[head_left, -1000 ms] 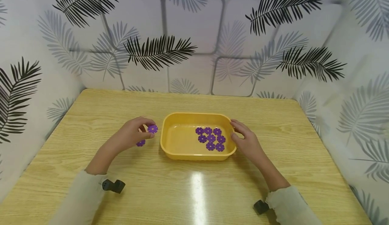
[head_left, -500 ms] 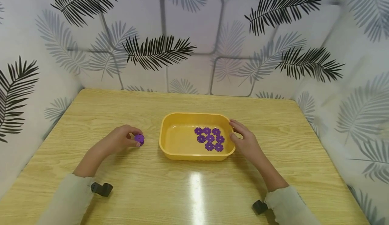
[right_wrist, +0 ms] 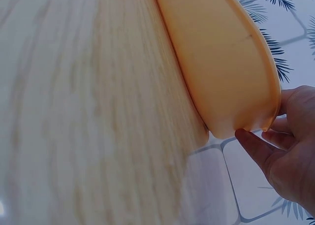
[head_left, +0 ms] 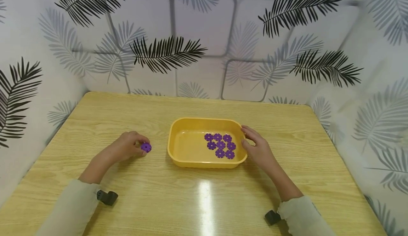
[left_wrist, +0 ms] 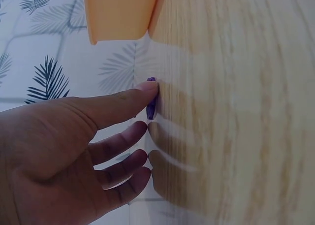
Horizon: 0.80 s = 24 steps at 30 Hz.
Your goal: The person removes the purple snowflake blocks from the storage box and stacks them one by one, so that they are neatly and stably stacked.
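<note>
the yellow tub [head_left: 188,149] sits on the bench [head_left: 172,200] at the centre of the head frame, its long sides running left to right. eight purple discs [head_left: 221,144] lie in its right half, three along the back, three across the middle and two in front, their edges notched like petals.

left of centre in the head frame, apart from the tub, the left hand [head_left: 129,147] pinches another purple disc [head_left: 146,147] between thumb and finger, low over the bench. in the left wrist frame that disc shows edge-on near the middle, the thumb tip against its upper end and the remaining fingers bent below; whether it is a single disc or a small stack, i cannot tell. the tub's end shows at the upper left there.

right of centre in the head frame, the right hand [head_left: 260,153] grips the right end of the tub at the rim. the right wrist frame shows its digits against the tub's end at the right.

both arms come up from the lower corners in pale sleeves [head_left: 71,204], each with a small black device [head_left: 107,197] near the cuff. leaf-patterned covering [head_left: 204,23] fills the upper part of the frame.
</note>
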### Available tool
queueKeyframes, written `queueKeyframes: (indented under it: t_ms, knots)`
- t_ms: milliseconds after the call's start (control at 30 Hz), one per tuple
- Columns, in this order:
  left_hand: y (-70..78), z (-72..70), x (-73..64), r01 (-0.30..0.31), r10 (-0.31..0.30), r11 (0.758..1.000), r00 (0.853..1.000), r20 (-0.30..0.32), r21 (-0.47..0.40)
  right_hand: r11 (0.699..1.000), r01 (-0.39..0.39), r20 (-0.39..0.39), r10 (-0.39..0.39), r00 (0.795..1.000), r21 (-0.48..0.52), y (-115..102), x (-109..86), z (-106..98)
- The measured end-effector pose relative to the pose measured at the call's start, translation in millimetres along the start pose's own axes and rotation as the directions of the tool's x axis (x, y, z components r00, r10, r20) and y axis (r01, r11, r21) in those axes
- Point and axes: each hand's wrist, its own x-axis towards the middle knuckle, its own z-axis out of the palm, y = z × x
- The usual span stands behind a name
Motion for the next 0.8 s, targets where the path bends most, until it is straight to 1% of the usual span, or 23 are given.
queueKeyframes:
  t_ms: [133,367,567,800]
  knots:
    - [-0.7,1.5,0.6,0.005,-0.005,1.000,1.000,-0.005,0.005,1.000,0.001,-0.004,-0.001,1.000,-0.001,-0.9,-0.6,-0.1]
    - [-1.3,2.4,1.3,-0.010,0.011,1.000,1.000,-0.013,0.013,1.000,0.003,-0.005,-0.003,1.000,-0.008,-0.4,-0.3,0.1]
    - [-1.1,1.8,0.3,-0.006,0.006,1.000,1.000,-0.017,-0.001,1.000,0.002,-0.007,-0.003,1.000,-0.010,-0.1,0.0,0.3]
    - [-2.3,2.0,0.0,-0.012,0.012,1.000,1.000,-0.006,-0.007,1.000,-0.001,-0.009,0.001,1.000,-0.014,-2.0,-0.5,0.3]
